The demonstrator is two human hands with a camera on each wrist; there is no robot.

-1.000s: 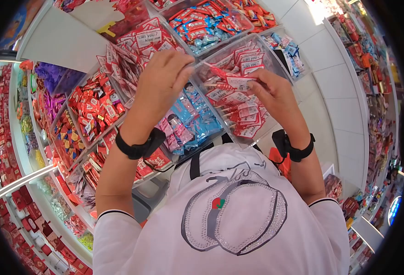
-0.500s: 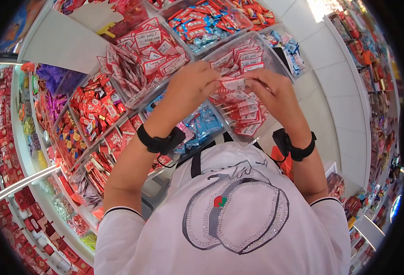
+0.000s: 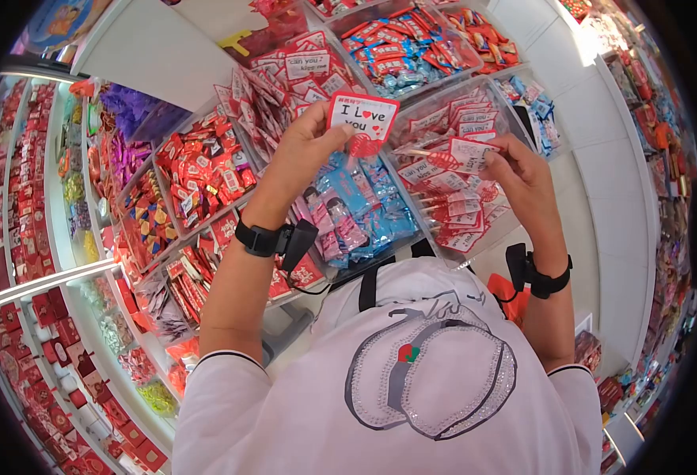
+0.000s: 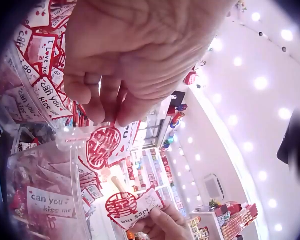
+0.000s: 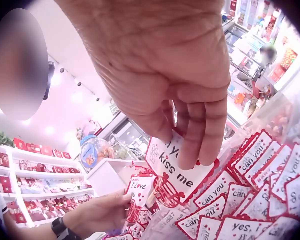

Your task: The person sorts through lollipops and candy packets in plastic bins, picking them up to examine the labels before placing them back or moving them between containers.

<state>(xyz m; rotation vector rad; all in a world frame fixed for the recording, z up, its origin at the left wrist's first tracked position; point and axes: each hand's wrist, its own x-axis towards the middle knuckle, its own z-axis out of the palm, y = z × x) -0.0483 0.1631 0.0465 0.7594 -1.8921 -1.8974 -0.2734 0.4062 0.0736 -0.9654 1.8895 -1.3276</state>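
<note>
My left hand [image 3: 305,150] pinches a red-edged "I Love you" card [image 3: 364,115] by its side and holds it up over the bins. A round red double-happiness shape [image 4: 102,146] hangs at that card's lower edge. My right hand [image 3: 529,178] grips a "can you kiss me" card [image 3: 469,155] between thumb and fingers, a pale stick [image 4: 117,183] and another red double-happiness shape [image 5: 168,194] at its end. Below my right hand is a clear bin [image 3: 423,218] of similar cards [image 5: 247,192]. A second pile of cards [image 3: 257,111] fills the bin beyond my left hand.
Blue and pink packets [image 3: 356,206] fill the bin nearest my body. Red-and-blue wrapped sweets [image 3: 396,47] lie in the far bin, red sweets [image 3: 202,170] to the left. A white panel [image 3: 154,55] stands at far left; stocked shelves [image 3: 32,182] line the sides.
My left hand has come to hold the "I Love you" card upright, face towards me. Both hands were close together half a second ago and are now apart, each with a card.
</note>
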